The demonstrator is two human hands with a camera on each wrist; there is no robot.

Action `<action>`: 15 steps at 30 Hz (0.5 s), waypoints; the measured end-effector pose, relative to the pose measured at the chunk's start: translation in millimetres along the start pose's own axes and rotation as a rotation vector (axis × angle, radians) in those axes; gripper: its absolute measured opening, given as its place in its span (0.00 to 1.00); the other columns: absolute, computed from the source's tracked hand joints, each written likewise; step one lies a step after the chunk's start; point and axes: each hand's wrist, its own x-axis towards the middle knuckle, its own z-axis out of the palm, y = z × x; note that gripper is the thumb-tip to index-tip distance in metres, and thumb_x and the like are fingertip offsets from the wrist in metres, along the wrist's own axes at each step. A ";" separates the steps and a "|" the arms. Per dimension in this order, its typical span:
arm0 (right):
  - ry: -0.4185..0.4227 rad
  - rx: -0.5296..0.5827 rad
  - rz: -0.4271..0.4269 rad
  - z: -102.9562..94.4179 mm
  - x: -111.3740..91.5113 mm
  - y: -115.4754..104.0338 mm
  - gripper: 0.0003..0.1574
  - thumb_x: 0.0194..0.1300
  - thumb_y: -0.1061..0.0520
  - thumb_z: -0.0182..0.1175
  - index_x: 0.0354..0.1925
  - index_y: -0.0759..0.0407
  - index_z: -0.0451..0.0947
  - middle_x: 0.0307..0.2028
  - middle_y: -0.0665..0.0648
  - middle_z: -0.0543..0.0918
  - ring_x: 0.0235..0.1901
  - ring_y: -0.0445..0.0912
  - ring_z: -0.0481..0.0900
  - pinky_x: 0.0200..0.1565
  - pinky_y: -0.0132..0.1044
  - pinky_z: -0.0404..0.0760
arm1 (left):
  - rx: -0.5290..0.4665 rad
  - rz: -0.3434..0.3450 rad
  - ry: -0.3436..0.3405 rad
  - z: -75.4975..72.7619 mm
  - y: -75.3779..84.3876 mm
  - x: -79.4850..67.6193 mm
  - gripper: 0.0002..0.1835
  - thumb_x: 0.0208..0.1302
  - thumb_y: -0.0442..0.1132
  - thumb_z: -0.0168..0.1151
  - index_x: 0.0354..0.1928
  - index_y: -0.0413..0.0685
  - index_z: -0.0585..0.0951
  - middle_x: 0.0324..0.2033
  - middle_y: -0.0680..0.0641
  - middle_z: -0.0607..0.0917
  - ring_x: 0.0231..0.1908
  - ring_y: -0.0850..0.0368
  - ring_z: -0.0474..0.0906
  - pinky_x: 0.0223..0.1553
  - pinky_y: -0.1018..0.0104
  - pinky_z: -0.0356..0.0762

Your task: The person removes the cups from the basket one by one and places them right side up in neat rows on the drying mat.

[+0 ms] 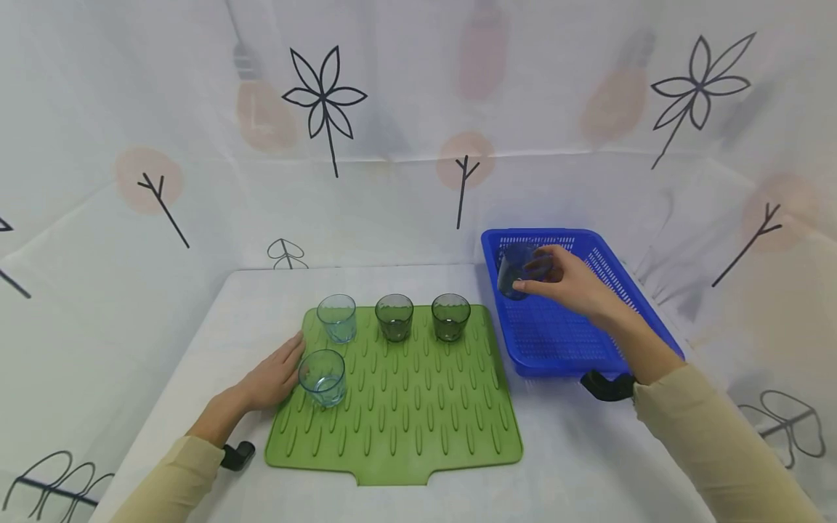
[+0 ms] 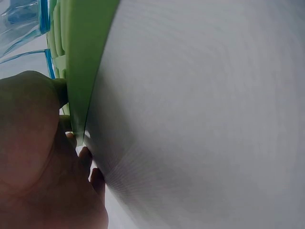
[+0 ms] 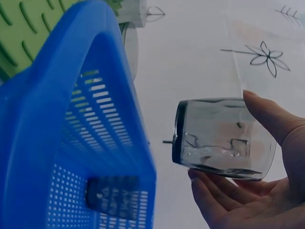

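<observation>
My right hand (image 1: 569, 283) grips a grey tinted glass tumbler (image 3: 214, 138) between thumb and fingers, over the back left part of the blue basket (image 1: 562, 376). Inside the basket, another dark tumbler (image 3: 114, 195) shows in the right wrist view. My left hand (image 1: 273, 374) rests along the left edge of a green drying mat (image 1: 399, 428), fingers nearly straight. On the mat, two light blue tumblers, one at the back left (image 1: 337, 319) and one in front of it (image 1: 323, 379), stand close to that hand. Two grey tumblers (image 1: 394, 318) (image 1: 450, 318) complete the back row.
A white cloth (image 1: 261, 305) covers the table under the mat and basket. The basket stands close to the mat's right edge. Patterned cloth (image 1: 392, 211) with flowers and twigs hangs behind and at the sides. Dark wrist mounts (image 1: 608, 385) stick out at both cuffs.
</observation>
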 end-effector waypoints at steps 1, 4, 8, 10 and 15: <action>-0.002 0.003 -0.006 2.0 -0.7 -0.9 0.54 0.66 0.41 0.70 0.75 0.65 0.57 0.64 0.67 0.76 0.58 0.59 0.77 0.61 0.57 0.76 | -0.001 0.000 -0.002 0.5 -0.7 0.3 0.32 0.81 0.40 0.41 0.76 0.25 0.53 0.78 0.28 0.50 0.77 0.30 0.48 0.77 0.38 0.51; -0.014 0.023 -0.025 7.2 -2.3 -3.6 0.52 0.66 0.43 0.71 0.74 0.65 0.58 0.63 0.67 0.76 0.57 0.59 0.78 0.60 0.56 0.77 | -0.007 -0.007 -0.011 1.0 -1.4 0.8 0.32 0.80 0.38 0.42 0.76 0.25 0.52 0.78 0.28 0.49 0.77 0.30 0.48 0.77 0.39 0.50; -0.032 0.038 -0.035 13.8 -5.0 -6.8 0.52 0.66 0.43 0.71 0.74 0.64 0.57 0.63 0.65 0.76 0.57 0.58 0.79 0.59 0.54 0.78 | 0.002 -0.009 -0.018 1.7 -3.1 1.4 0.32 0.79 0.37 0.42 0.76 0.24 0.52 0.78 0.28 0.49 0.77 0.30 0.47 0.77 0.39 0.49; -0.040 0.046 -0.032 16.8 -6.3 -8.8 0.53 0.65 0.43 0.72 0.74 0.63 0.57 0.64 0.65 0.76 0.58 0.57 0.79 0.60 0.54 0.78 | 0.005 -0.008 -0.018 1.8 -3.4 1.4 0.32 0.79 0.37 0.42 0.76 0.24 0.52 0.78 0.28 0.49 0.77 0.30 0.47 0.77 0.39 0.49; -0.051 0.062 -0.032 23.9 -8.8 -13.4 0.51 0.64 0.44 0.72 0.73 0.62 0.58 0.64 0.65 0.77 0.61 0.58 0.78 0.62 0.57 0.77 | 0.013 0.001 -0.014 1.7 -2.8 0.7 0.32 0.79 0.36 0.43 0.76 0.24 0.53 0.78 0.28 0.49 0.77 0.30 0.48 0.77 0.39 0.50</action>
